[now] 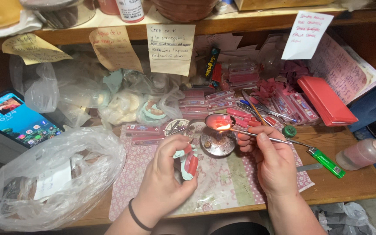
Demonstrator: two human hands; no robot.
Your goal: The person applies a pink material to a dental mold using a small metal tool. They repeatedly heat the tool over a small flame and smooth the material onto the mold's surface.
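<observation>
Cluttered bench [344, 182]: right hand [271, 160] (curled) heating spatula [262, 136].

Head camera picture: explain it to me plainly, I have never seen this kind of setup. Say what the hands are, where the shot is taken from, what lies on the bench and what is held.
There is no machine here: a person works with two bare hands, filmed by a camera on their head looking down at a wooden bench. The left hand grips a pale green dental model with pink wax. The right hand holds a thin metal instrument with its tip in a small flame above a round metal burner. Around them lie a green lighter, a patterned mat, pink boxes, a clear plastic bag, a phone and a squeeze bottle.
</observation>
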